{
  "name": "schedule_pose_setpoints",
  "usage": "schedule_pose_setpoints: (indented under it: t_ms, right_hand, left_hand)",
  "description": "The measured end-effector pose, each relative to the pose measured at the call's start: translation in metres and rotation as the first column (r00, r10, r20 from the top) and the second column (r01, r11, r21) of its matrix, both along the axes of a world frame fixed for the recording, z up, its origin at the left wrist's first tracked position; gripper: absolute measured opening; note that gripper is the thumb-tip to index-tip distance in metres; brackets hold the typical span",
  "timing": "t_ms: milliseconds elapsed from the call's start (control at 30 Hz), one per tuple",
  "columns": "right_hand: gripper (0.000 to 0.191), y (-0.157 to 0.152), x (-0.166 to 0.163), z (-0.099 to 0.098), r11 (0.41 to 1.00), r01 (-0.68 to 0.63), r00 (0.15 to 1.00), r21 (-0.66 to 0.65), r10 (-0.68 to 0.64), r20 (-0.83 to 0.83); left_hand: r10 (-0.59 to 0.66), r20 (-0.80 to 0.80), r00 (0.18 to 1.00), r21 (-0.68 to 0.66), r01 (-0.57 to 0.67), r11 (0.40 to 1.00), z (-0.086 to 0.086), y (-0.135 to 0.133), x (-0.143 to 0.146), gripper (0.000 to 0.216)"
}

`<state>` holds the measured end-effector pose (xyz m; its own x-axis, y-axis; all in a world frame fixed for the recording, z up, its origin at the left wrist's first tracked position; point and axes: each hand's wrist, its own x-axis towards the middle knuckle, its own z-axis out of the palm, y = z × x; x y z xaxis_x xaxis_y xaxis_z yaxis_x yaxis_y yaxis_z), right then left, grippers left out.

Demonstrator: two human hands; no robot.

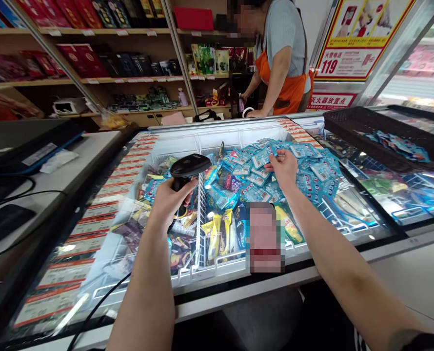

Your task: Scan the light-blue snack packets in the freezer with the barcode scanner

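In my left hand (pixel 173 197) is a black handheld barcode scanner (pixel 189 166), gripped by its handle with the head pointing right. My right hand (pixel 285 168) pinches the edge of a small blue packet (pixel 264 157) with a printed label. Around and under that hand, many similar blue packets (pixel 321 170) lie spread in an overlapping heap on the freezer's glass top (pixel 129 195). Nearer to me on the glass lies a blurred-out flat object (pixel 264 239).
Under the glass, wire baskets (pixel 201 219) hold wrapped ice creams (pixel 220 231). A dark woven tray (pixel 385 131) with more blue packets stands at the right. A co-worker in an orange apron (pixel 286 92) leans over the far side. At the left is a counter (pixel 88 151) with cables.
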<state>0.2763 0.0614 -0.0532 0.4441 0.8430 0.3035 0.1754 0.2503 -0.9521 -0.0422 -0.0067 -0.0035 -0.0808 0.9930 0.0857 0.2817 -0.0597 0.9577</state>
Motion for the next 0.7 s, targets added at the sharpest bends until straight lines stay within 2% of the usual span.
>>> schedule_pose_setpoints:
  t_ms: [167,367,433,567,633,700]
  right_hand:
    - [0.043,0.004,0.009,-0.004,0.998,0.050,0.993,0.031,-0.053,0.101]
    - [0.032,0.000,0.010,-0.001,0.996,0.081,0.969,-0.026,-0.073,0.235]
    - [0.026,-0.002,0.012,0.002,0.991,0.133,0.931,-0.022,-0.117,0.347]
    - [0.021,-0.008,0.010,0.011,0.959,0.269,0.791,0.085,-0.270,0.549]
    - [0.022,-0.011,0.003,0.015,0.973,0.211,0.783,0.094,-0.225,0.580]
    - [0.024,-0.014,-0.010,0.015,0.995,0.073,0.794,0.062,-0.096,0.601]
  left_hand:
    - [0.151,0.074,0.986,0.070,-0.156,0.985,-0.002,0.005,-0.008,0.032]
    - [0.207,0.066,0.976,0.092,-0.212,0.973,0.003,0.007,-0.020,0.031]
    - [0.224,0.051,0.973,0.088,-0.228,0.970,0.006,0.006,-0.025,0.030]
    - [0.226,-0.011,0.974,0.106,-0.224,0.969,0.009,0.000,-0.038,0.028]
    - [0.231,-0.028,0.972,0.104,-0.227,0.968,0.007,-0.003,-0.045,0.027]
    - [0.255,-0.006,0.967,0.089,-0.253,0.963,0.002,-0.004,-0.050,0.027]
